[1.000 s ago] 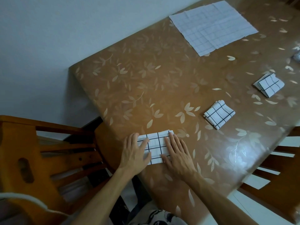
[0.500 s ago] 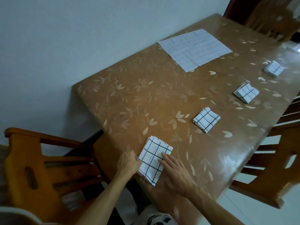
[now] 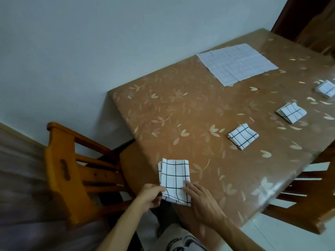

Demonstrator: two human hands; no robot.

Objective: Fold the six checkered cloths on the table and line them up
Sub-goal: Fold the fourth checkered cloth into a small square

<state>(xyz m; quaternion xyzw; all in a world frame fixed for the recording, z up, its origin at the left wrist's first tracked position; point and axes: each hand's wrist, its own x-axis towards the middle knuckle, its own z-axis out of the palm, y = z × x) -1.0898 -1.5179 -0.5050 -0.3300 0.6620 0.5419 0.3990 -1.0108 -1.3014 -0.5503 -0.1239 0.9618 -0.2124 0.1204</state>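
Both hands work a half-folded cloth [image 3: 174, 178] at the near corner of the table [image 3: 181, 109].

The cloth is soft white fabric with a thin black grid, doubled into a tall rectangle with loose layers showing at its left edge. The left hand [image 3: 151, 195] has its fingers curled and pinches the near left corner. The right hand [image 3: 204, 202] lies flat, fingers straight and close together, their tips on the near right edge. Three small thick folded squares sit spaced along the right side: the nearest square [image 3: 243, 136], the middle square [image 3: 291, 112] and the far square [image 3: 325, 88]. A flat cloth [image 3: 237, 63] is spread by the wall; I cannot tell whether it is one layer or two. The tabletop is glossy brown with pale leaves. Two slatted wooden chairs stand at the near end, the left chair [image 3: 72, 169] and the right chair [image 3: 299, 201].
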